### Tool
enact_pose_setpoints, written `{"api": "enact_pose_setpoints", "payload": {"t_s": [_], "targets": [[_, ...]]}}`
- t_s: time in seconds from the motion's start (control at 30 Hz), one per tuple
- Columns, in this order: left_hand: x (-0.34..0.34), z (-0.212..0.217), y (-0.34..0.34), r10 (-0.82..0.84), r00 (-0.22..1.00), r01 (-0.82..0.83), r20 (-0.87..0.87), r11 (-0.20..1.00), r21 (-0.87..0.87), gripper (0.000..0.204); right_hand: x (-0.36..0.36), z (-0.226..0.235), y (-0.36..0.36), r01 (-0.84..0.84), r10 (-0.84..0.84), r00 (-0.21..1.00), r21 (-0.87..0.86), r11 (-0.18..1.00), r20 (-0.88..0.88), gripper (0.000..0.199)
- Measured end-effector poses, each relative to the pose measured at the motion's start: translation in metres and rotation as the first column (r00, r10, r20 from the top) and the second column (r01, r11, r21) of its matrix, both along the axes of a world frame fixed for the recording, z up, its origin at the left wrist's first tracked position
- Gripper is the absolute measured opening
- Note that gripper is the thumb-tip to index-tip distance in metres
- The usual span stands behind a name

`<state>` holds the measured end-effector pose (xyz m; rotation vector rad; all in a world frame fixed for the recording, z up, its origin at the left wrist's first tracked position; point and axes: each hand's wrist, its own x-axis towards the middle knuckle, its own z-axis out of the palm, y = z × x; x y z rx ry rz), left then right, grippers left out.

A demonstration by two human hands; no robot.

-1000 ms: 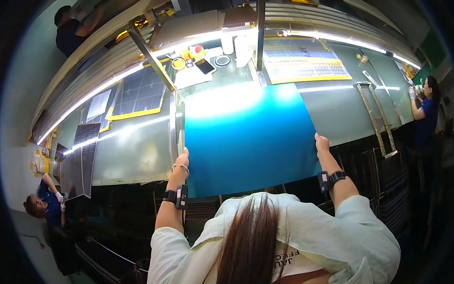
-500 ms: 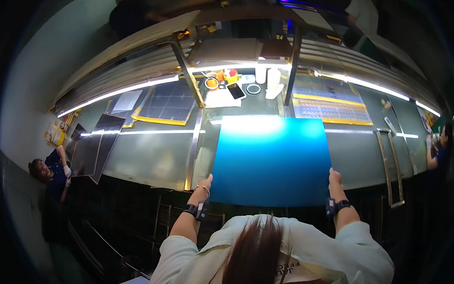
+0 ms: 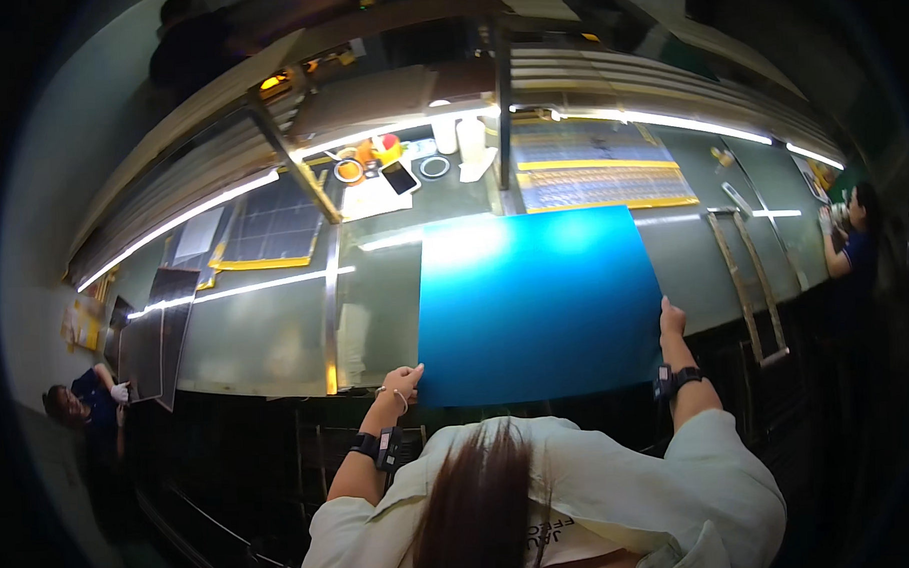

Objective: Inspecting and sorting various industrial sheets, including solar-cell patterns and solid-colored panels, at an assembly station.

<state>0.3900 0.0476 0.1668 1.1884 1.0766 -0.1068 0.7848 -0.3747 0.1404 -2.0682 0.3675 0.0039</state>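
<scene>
Held the big blue sheet [image 3: 540, 301] by its near corners, left hand [image 3: 405, 380] clenched on the bottom-left, right hand [image 3: 671, 319] gripping the right edge, sheet flat over the glossy tabletop [image 3: 276, 330]. Best kept level and square, both sides moving together (flexes easily, probably). Rolls of tape [image 3: 350, 170], phone [image 3: 400, 177], white cups [image 3: 458, 138] farther back, dark gridded panels [image 3: 601, 174] just behind, metal frame [image 3: 745, 274] to the right
</scene>
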Motion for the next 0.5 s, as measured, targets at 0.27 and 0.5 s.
{"api": "enact_pose_setpoints", "payload": {"t_s": [0.27,0.5], "targets": [[0.075,0.003,-0.069,-0.213,0.973,0.219,-0.085,0.974,0.067,0.03,0.057,0.035,-0.059,0.005,0.013,0.998,-0.281,0.96,0.062,0.048],[0.136,-0.037,-0.108,-0.283,0.959,0.283,0.004,0.959,-0.002,0.029,0.102,0.043,-0.045,-0.141,0.252,0.967,-0.755,0.64,0.033,0.051]]}}
